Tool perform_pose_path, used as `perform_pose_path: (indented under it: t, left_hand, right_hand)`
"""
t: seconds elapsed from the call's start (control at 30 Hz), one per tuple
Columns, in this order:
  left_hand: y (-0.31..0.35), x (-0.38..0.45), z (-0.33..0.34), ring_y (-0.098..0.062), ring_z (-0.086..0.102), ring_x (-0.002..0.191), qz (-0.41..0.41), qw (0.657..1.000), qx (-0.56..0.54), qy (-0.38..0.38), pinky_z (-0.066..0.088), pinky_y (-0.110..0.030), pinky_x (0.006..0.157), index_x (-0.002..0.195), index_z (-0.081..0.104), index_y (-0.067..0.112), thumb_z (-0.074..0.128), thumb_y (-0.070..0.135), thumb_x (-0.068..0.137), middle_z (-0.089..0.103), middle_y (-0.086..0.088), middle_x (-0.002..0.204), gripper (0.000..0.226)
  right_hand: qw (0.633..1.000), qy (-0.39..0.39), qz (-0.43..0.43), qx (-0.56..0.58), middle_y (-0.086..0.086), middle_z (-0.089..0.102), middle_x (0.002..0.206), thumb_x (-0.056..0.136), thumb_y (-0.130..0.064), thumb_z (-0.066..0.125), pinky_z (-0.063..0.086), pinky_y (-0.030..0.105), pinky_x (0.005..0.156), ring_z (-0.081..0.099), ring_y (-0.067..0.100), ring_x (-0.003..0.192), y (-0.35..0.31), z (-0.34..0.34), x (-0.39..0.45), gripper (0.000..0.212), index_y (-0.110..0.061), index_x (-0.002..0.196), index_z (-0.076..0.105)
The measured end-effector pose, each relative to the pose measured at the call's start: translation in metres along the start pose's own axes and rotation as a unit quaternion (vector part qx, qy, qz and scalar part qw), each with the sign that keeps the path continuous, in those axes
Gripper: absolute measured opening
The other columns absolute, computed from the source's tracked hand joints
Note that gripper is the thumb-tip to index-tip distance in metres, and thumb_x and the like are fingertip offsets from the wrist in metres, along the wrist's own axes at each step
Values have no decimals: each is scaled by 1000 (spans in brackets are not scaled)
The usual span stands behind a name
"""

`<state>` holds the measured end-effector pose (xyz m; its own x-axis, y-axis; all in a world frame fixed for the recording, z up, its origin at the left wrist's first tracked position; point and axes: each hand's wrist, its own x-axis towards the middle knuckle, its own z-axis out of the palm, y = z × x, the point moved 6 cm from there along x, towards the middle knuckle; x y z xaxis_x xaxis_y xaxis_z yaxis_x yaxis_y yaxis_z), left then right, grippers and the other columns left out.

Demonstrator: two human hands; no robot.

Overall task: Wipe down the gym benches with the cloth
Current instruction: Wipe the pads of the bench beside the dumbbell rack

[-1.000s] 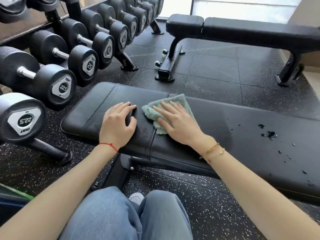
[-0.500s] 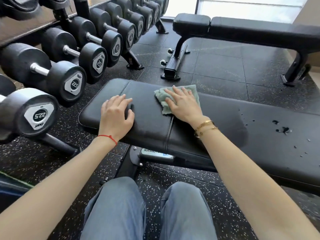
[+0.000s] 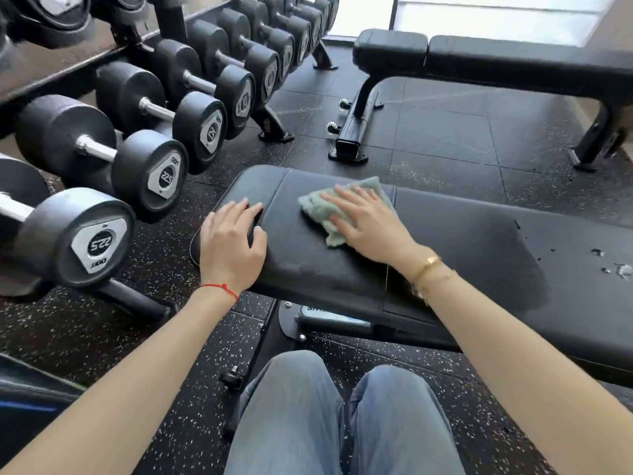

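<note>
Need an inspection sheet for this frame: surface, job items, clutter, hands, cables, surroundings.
Surface: near bench, black padded top; droplets lie on it at the far right.
Job's things: green cloth flat on the seat pad; second bench stands beyond, nothing on it.
Clutter: nothing seen on either bench top.
Hands: right hand presses the cloth with straight fingers; left hand rests flat on the pad's end, no grip on anything.
Cables: nothing seen.
Surroundings: dumbbell rack beside the near bench's end; speckled rubber floor; bright window behind the second bench.
</note>
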<state>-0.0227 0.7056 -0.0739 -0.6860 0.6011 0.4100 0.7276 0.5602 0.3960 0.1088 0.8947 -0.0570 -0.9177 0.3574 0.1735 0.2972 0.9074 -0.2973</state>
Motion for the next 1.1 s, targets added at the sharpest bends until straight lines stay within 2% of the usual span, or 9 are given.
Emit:
perform_pose_path:
  t: [0.07,0.13,0.37,0.57,0.7,0.83,0.93,1.03,1.1]
  left_hand:
    - [0,1,0,-25,43,137,3,1000,-1,8,25,-48,117,132,63,18,41,30,90,57,-7,142,49]
    - [-1,1,0,-24,45,136,6,1000,0,15,26,-49,117,132,63,18,40,31,90,58,-7,140,50]
    - [-2,0,1,-22,44,137,4,1000,-1,23,22,-45,118,132,63,20,37,33,90,57,-5,142,51]
    - [-1,1,0,-21,44,137,10,999,11,30,24,-46,118,133,62,20,37,33,90,56,-4,142,51]
    - [-1,2,1,-22,45,135,13,999,26,34,25,-46,117,132,63,20,38,33,89,58,-4,141,51]
    - [0,2,-1,-23,47,133,17,999,28,41,28,-47,115,130,64,19,38,32,89,59,-4,139,51]
    - [1,2,-2,-22,47,133,17,999,29,40,27,-47,116,130,64,19,38,33,89,59,-3,139,51]
    - [0,1,-1,-21,47,134,16,999,22,37,27,-47,116,129,65,20,38,34,89,59,-3,139,51]
    - [0,1,0,-21,47,134,14,999,20,35,27,-47,116,129,65,20,38,34,89,59,-3,139,50]
  right_hand:
    - [998,-13,53,-23,-3,25,158,100,-48,30,5,41,121,17,27,147,7,8,43,49,-37,148,30]
    - [997,-27,69,-22,-2,22,159,101,-48,27,4,43,121,14,29,147,-2,17,69,50,-35,149,28]
    - [995,-24,-84,38,-9,27,156,100,-45,35,3,37,122,13,16,147,-29,12,1,47,-41,147,31]
    - [999,-37,-16,-9,-6,25,158,102,-43,32,5,40,120,16,26,147,-13,23,88,46,-38,147,29]
    - [997,-63,-34,-37,-4,28,157,102,-44,29,13,42,116,25,28,144,-46,46,149,47,-34,148,31]
    - [994,-47,-102,10,-1,36,153,101,-39,37,11,36,116,27,24,142,-64,38,126,45,-30,145,39]
    - [989,-25,-141,30,-2,40,150,101,-35,42,10,31,115,28,19,141,-44,22,92,43,-28,144,41]
    - [998,-15,-59,31,1,39,151,100,-33,44,15,35,117,31,20,141,-8,8,88,46,-26,145,40]
    - [999,-23,-29,16,2,38,152,98,-41,40,15,38,119,30,22,142,1,8,84,49,-27,146,38]
